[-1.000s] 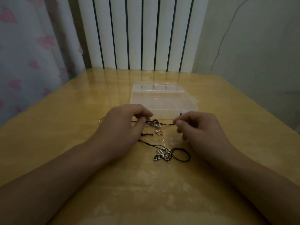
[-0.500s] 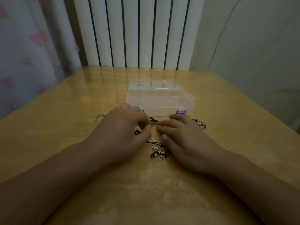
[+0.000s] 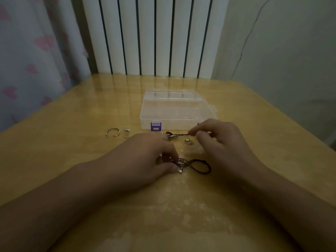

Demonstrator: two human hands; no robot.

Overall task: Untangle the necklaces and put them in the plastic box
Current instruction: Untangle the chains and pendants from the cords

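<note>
Since the earlier frame the right hand (image 3: pixel 221 140) has lifted away from the left and now sits further out, close to the front wall of the plastic box (image 3: pixel 174 111), while the left hand (image 3: pixel 145 157) has come back toward the person and settled lower on the worktop (image 3: pixel 72 124). Both hands had been meeting in the middle; now they are apart.

Right-hand fingers (image 3: pixel 195 130) are pinched together on a black cord (image 3: pixel 179 135), which runs leftward from the fingertips toward a small cluster of metal pieces lying just before the box. A silver charm (image 3: pixel 189 141) lies on the worktop just below that cord, beside the right hand's knuckles.

Left-hand fingers (image 3: pixel 171 151) are curled down onto the tangled necklaces (image 3: pixel 192 165), thumb and fingertips pressing or pinching the knot of dark cords and small shiny pendants; whether they truly clamp it or only press it I cannot tell. A loop of black cord spills out to the right of these fingertips, flat on the worktop, between the two wrists.

Beyond the right fingertips the plastic box stands closed, clear, with a purple latch (image 3: pixel 156 126) on its front wall. Well left of the left hand lie an open silver ring (image 3: pixel 112 132) and a small silver piece (image 3: pixel 126 130) next to it.
</note>
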